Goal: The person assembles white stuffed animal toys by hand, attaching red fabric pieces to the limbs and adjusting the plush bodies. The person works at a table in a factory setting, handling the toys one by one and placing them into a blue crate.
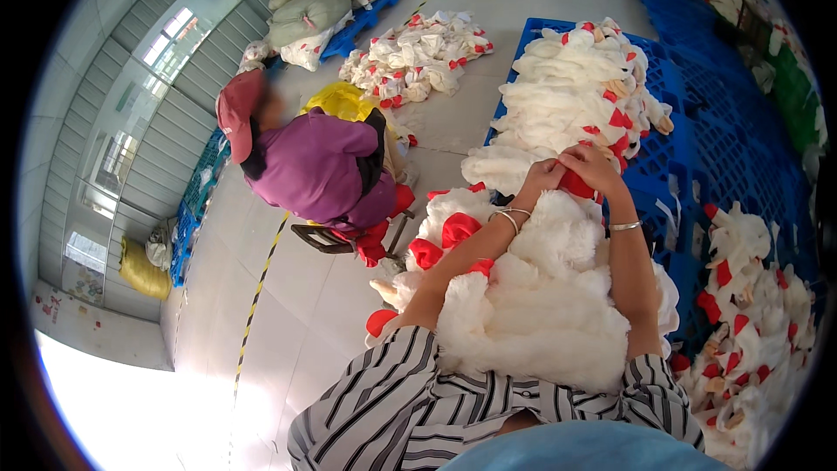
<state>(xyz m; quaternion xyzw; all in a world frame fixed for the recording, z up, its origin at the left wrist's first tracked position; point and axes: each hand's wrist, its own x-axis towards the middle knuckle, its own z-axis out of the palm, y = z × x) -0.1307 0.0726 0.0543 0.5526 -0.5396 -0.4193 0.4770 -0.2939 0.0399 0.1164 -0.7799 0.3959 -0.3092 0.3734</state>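
Note:
A white furry plush piece [536, 305], limp like an unstuffed toy, stretches from my chest out to my hands, between my forearms. At its far end is a red fabric part [575, 184]. My left hand [547, 176] has its fingers closed at the left side of that red part. From the right, my right hand [591, 167] curls over the same red part, its fingertips close to the left hand. The fingers partly cover the red fabric. More white plush pieces with red parts [460, 229] lie under and beside my left forearm.
Stacked white plush pieces [558, 96] lie ahead on a blue pallet [520, 42]. Another heap [741, 358] is at the right, another [418, 57] on the floor ahead. A person in purple [318, 161] sits at the left. Full sacks [305, 17] stand far left.

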